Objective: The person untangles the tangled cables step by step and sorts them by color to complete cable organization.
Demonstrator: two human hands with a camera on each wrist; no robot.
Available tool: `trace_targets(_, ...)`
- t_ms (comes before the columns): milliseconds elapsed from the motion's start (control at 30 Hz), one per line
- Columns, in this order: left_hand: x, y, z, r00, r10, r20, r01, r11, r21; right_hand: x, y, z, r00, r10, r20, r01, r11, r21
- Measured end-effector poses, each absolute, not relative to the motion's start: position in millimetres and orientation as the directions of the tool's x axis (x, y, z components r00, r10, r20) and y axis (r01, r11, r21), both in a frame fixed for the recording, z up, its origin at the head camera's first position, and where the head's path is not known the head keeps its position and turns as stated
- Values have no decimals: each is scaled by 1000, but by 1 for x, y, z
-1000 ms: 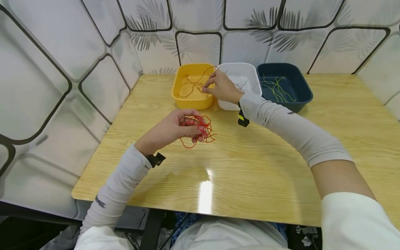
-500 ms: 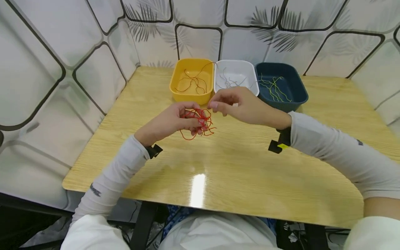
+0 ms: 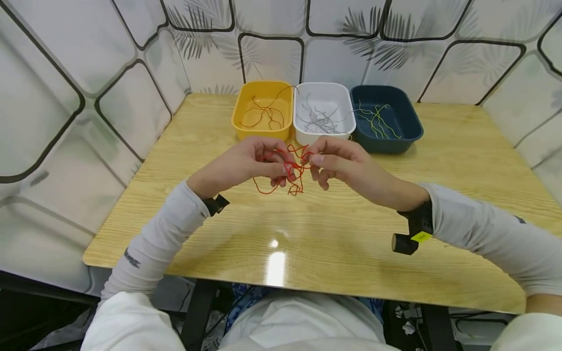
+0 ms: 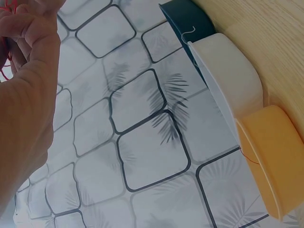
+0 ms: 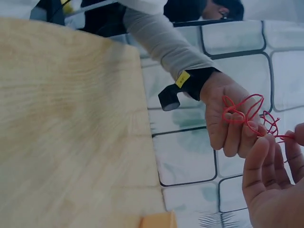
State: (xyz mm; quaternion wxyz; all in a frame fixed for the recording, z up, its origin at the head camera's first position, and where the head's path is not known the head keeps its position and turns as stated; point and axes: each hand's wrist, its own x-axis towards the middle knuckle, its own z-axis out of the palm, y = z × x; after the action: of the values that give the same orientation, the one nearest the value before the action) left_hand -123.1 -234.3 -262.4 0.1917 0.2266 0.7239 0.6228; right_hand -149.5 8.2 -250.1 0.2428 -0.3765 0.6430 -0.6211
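A loose tangle of red string (image 3: 295,176) hangs between the two hands, above the table's middle. My left hand (image 3: 259,163) holds the bunch in curled fingers, with loops sticking out past the fingertips and one hanging below. From the right, my right hand (image 3: 347,168) pinches a strand between thumb and forefinger. In the right wrist view, the red string (image 5: 242,111) loops across the left hand's fingers, and the right hand (image 5: 275,175) grips a strand at the edge of the tangle. The left wrist view catches the left hand (image 4: 28,52) only at its edge.
Behind the hands, three tubs stand side by side: a yellow tub (image 3: 263,135) with reddish strings, a white tub (image 3: 322,138) with grey strings, a dark blue tub (image 3: 386,145) with yellow-green strings. Some strands cross the rims. A patterned wall (image 3: 272,61) borders the wooden table (image 3: 351,253).
My right hand has come back from over the yellow tub to the red tangle and now pinches a strand of it. My left hand stays nearly in place, holding the string.
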Motion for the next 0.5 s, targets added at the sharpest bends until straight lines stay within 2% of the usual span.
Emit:
trace_targets(100, -122, -233, -262, -820, 572, 16, 93, 105, 990, -147, 9, -252, -637, -763, 110, -43, -106, -993)
trace_targets(267, -119, -233, -261, -816, 578, 1, 82, 115, 990, -143, 10, -254, -656, -751, 75, 84, -171, -982)
trace_targets(500, -123, -236, -260, -844, 536, -13, 60, 119, 991, -148, 15, -257, -753, -643, 138, 55, -270, -961)
